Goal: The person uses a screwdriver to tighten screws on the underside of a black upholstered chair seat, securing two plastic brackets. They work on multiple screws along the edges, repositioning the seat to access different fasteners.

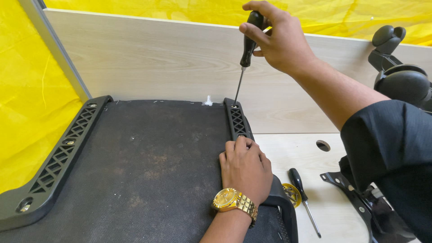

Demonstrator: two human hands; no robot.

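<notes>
The right hand (pixel 281 38) is wrapping its fingers tight round the black screwdriver (pixel 247 47), its tip sitting in the far screw hole (pixel 235 107) of the right rail (pixel 237 120), while the left hand (pixel 245 168) is pressing flat, fingers together, on the rail's near part. If the shaft is tilting, the tip may be slipping out and gouging the seat base (pixel 148 166), or jabbing toward the left fingers lying nearer on the same rail.
</notes>
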